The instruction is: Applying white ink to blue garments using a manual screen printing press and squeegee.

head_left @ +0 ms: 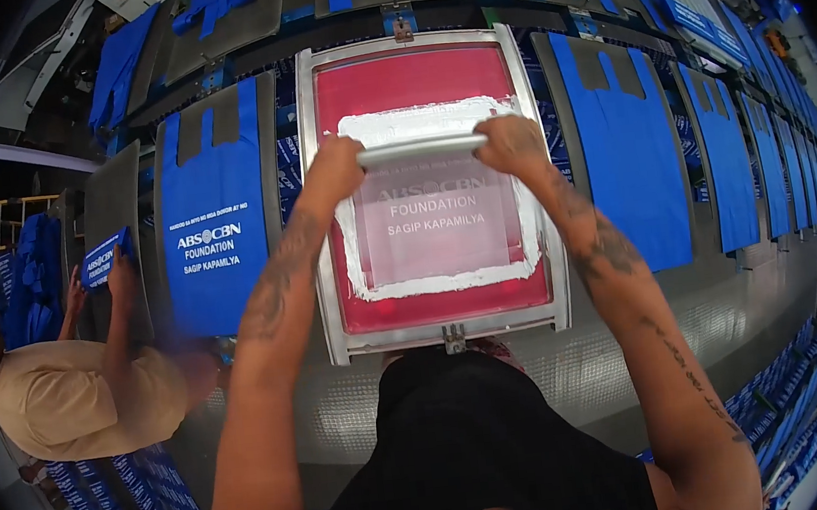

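Observation:
A pale squeegee lies crosswise over a silver-framed printing screen. Its left end is in the closed grip of my left hand, and my right hand grips the other end the same way. The screen has red borders around a see-through middle with white lettering. Thick white ink rings that window, and more lies just beyond the squeegee. What is under the screen shows only faintly. The screen's near edge, with a metal clamp, is close to my body.
A printed blue bag lies on a grey board to the left; an unprinted blue bag lies to the right. Several more boards with bags run rightward and along the far side. At far left, a co-worker holds a printed blue piece.

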A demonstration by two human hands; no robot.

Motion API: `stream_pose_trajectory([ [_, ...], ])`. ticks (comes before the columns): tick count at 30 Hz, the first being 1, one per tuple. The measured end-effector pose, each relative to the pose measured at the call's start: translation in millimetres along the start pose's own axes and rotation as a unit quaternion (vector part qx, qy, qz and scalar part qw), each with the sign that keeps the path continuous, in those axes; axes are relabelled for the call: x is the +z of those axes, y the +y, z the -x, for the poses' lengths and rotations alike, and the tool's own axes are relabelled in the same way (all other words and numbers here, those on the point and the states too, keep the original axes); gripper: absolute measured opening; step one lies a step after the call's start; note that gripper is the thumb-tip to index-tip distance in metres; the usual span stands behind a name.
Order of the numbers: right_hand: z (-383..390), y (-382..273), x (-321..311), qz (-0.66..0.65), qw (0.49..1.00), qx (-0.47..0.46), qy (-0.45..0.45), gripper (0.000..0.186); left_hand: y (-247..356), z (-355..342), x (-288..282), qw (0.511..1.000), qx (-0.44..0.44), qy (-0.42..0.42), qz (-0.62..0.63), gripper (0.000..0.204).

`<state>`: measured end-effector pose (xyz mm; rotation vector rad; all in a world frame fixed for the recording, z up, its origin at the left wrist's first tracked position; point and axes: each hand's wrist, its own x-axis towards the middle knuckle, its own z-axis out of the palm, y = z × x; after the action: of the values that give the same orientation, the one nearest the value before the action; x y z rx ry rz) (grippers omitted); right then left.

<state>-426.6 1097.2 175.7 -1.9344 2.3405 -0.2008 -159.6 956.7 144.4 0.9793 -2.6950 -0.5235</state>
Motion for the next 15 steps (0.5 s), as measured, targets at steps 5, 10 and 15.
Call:
stream_pose_trajectory([
  [5,114,-12,15,0.02,0.98,0.063,-0.188,0.039,47,101,13,0.995,-0.024,-0.099,0.0,0.015],
  [10,189,-35,35,-0.031,0.999,-0.005,0.038,0.029,80,178,26,0.996,0.002,0.021,0.09,0.029],
  [15,8,17,17,-0.024,0.999,0.004,0.045,0.02,5,-4,21,1.0,0.003,-0.011,-0.001,0.02],
])
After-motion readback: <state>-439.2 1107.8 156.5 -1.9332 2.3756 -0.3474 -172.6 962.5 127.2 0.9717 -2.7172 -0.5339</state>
